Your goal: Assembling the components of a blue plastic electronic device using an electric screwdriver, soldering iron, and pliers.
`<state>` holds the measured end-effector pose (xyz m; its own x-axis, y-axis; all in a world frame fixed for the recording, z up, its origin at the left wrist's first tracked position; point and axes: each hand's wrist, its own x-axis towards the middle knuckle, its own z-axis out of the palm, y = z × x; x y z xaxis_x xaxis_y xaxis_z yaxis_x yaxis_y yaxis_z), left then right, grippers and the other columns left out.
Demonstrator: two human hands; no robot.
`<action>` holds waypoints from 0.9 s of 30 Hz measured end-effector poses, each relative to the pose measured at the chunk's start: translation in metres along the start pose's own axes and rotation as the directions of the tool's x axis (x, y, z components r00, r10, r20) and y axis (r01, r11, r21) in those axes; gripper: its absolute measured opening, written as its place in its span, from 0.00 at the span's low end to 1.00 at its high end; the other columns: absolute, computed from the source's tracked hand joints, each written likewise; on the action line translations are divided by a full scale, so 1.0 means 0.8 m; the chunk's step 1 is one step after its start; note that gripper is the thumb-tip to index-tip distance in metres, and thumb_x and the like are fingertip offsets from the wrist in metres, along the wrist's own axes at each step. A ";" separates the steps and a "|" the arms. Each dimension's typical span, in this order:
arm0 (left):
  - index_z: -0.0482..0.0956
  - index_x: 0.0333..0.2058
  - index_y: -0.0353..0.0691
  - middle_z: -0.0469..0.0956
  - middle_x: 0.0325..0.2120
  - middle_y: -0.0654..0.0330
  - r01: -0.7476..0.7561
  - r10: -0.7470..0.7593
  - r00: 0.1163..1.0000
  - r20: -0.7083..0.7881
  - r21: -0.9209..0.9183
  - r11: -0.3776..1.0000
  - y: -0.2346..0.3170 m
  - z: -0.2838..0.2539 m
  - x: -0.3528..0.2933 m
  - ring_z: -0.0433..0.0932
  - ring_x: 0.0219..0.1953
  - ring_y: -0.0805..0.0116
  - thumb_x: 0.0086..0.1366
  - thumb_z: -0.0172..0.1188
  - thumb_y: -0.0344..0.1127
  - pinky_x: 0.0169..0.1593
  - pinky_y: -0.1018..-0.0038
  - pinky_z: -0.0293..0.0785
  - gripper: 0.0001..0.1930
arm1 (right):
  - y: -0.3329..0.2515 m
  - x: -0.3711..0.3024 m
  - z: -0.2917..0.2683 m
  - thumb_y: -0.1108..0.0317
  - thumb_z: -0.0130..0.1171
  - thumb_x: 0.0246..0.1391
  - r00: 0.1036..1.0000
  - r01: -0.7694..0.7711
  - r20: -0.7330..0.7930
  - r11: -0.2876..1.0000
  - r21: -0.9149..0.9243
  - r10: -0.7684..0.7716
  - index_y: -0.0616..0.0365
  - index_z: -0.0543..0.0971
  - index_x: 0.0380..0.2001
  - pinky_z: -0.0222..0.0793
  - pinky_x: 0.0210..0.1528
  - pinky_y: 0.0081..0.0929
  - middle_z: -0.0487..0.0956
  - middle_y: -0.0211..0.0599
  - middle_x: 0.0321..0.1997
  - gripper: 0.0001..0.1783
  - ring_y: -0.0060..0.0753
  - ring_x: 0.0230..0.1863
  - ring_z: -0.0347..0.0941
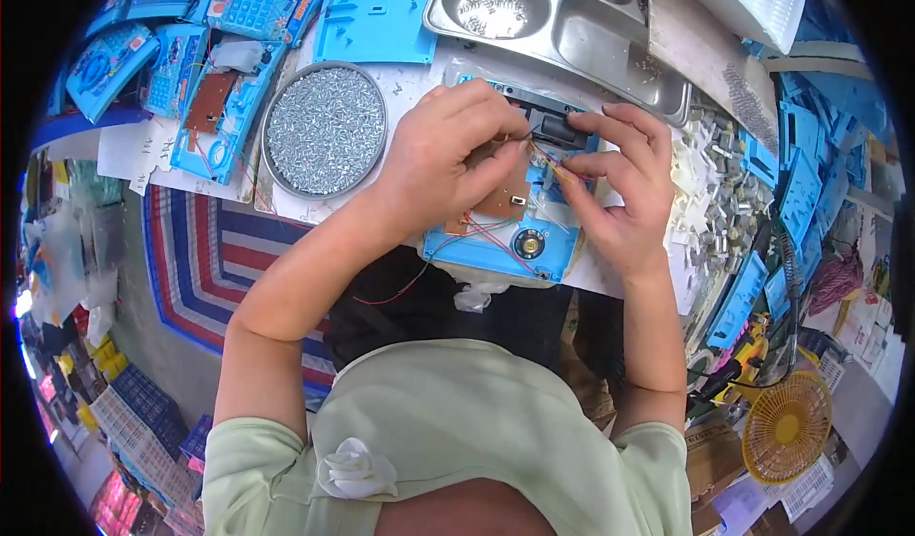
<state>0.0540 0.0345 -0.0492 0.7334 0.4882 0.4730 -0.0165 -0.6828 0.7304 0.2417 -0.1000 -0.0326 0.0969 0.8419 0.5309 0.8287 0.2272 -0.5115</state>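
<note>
A blue plastic casing lies open in front of me. On it are a brown circuit board, a small round speaker, thin red wires and, toward the far end, a black part. My left hand reaches over the board, closed, thumb and forefinger pinching thin wires near the black part. My right hand comes in from the other side; its thumb and forefinger close on a thin yellowish wire, the other fingers raised and bent. The exact wire ends between the fingertips are too small to make out.
Left of the casing stands a round tray of small metal screws. Behind is a steel compartment tray. More blue casings are stacked far left. White and metallic small parts pile up at right, near a yellow fan.
</note>
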 end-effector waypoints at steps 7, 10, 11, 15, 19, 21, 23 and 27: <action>0.83 0.37 0.44 0.81 0.36 0.63 -0.207 0.198 0.977 0.075 0.149 0.967 0.001 -0.007 -0.013 0.80 0.37 0.62 0.50 0.70 0.26 0.44 0.67 0.72 0.13 | -0.020 -0.007 0.002 0.74 0.75 0.35 0.999 -0.032 0.011 0.999 -0.012 0.032 0.55 0.81 0.26 0.69 0.57 0.44 0.83 0.37 0.52 0.12 0.52 0.59 0.69; 0.83 0.37 0.45 0.80 0.35 0.64 -0.204 0.194 0.978 0.071 0.180 0.962 0.005 -0.001 -0.011 0.81 0.37 0.65 0.50 0.71 0.27 0.44 0.68 0.69 0.14 | -0.028 -0.011 0.010 0.74 0.75 0.35 0.999 -0.028 -0.031 0.999 0.023 0.028 0.55 0.81 0.25 0.69 0.57 0.44 0.83 0.37 0.52 0.12 0.52 0.60 0.68; 0.83 0.37 0.45 0.80 0.35 0.64 -0.209 0.196 0.977 0.087 0.195 0.958 0.006 -0.001 -0.010 0.81 0.37 0.65 0.50 0.71 0.27 0.44 0.68 0.69 0.14 | -0.028 -0.011 0.010 0.74 0.75 0.35 0.999 -0.023 -0.028 1.000 0.011 0.023 0.55 0.81 0.25 0.70 0.57 0.44 0.83 0.37 0.52 0.12 0.53 0.60 0.68; 0.82 0.36 0.45 0.80 0.35 0.64 -0.227 0.201 0.972 0.121 0.260 0.939 0.008 0.002 -0.005 0.80 0.37 0.65 0.50 0.72 0.30 0.44 0.67 0.68 0.13 | -0.028 -0.009 0.008 0.75 0.75 0.35 1.000 -0.014 -0.025 1.000 -0.007 0.014 0.55 0.81 0.25 0.71 0.56 0.43 0.83 0.38 0.52 0.12 0.53 0.59 0.68; 0.82 0.36 0.45 0.80 0.35 0.64 -0.246 0.216 0.967 0.137 0.279 0.928 0.007 0.000 -0.003 0.80 0.36 0.65 0.50 0.73 0.31 0.44 0.66 0.68 0.13 | -0.025 -0.007 0.008 0.76 0.74 0.34 0.999 -0.006 -0.041 1.000 0.004 0.006 0.55 0.81 0.25 0.72 0.55 0.43 0.83 0.38 0.52 0.12 0.52 0.59 0.69; 0.82 0.36 0.45 0.80 0.34 0.64 -0.270 0.243 0.962 0.125 0.287 0.919 0.002 -0.004 -0.002 0.80 0.36 0.65 0.49 0.73 0.30 0.45 0.66 0.68 0.14 | -0.023 -0.006 0.007 0.76 0.74 0.34 0.999 -0.003 -0.046 1.000 -0.002 0.003 0.55 0.80 0.25 0.72 0.55 0.43 0.83 0.38 0.52 0.13 0.52 0.58 0.69; 0.82 0.36 0.45 0.80 0.34 0.64 -0.272 0.249 0.962 0.116 0.290 0.918 -0.002 -0.010 -0.003 0.80 0.36 0.65 0.49 0.73 0.30 0.45 0.66 0.68 0.14 | -0.021 -0.006 0.006 0.76 0.74 0.33 0.999 -0.003 -0.041 1.000 -0.019 0.002 0.55 0.80 0.26 0.71 0.55 0.43 0.83 0.38 0.51 0.13 0.53 0.58 0.69; 0.82 0.34 0.43 0.80 0.33 0.62 -0.178 0.173 0.984 0.041 0.293 0.939 -0.006 -0.019 -0.010 0.80 0.35 0.63 0.50 0.72 0.27 0.46 0.66 0.68 0.12 | -0.018 -0.004 0.005 0.74 0.75 0.32 0.998 0.023 -0.056 0.994 -0.107 -0.029 0.52 0.81 0.29 0.69 0.51 0.41 0.83 0.33 0.46 0.16 0.49 0.52 0.71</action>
<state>0.0380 0.0423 -0.0488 0.7469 0.3398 0.5715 0.0536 -0.8875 0.4577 0.2274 -0.1035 -0.0299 0.1037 0.8063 0.5823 0.8849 0.1925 -0.4241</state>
